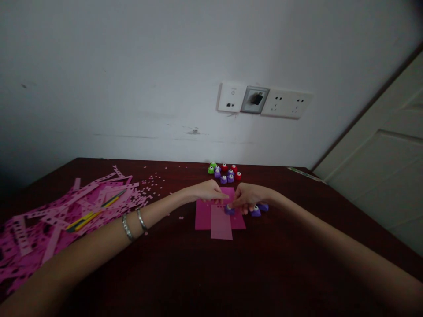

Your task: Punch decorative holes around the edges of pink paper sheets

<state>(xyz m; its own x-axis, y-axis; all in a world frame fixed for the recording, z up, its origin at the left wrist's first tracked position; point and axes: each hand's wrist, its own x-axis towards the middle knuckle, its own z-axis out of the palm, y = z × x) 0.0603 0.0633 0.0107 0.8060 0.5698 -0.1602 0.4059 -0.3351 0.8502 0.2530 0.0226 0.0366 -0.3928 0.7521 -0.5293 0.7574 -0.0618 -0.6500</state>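
Dark wooden surface (185, 281) against a white wall (99, 79) is what I see. At 9 o'clock lies a heap of punched pink strips (49, 215), spilling to the left edge, with a yellow cutter (95, 213) on top and small pink bits (150, 182) scattered just beyond it. Two bracelets (134, 224) sit on the left wrist. The left hand (208, 192) reaches to the centre, its fingers drawn together with the tips down on the top of the pink paper (221, 224); whether they pinch it I cannot tell. That paper lies flat at the middle of the surface. On its upper right part stands the purple punch (228, 210), pinched by the right hand (249, 198) fingers. Two more purple punches (260, 209) lie just beside that hand at 3 o'clock. At 12 o'clock, near the far edge, a cluster of small punches (224, 172) is well apart. Bare wood runs from the paper to the near edge at 6 o'clock and to the right edge, by the door (383, 167).
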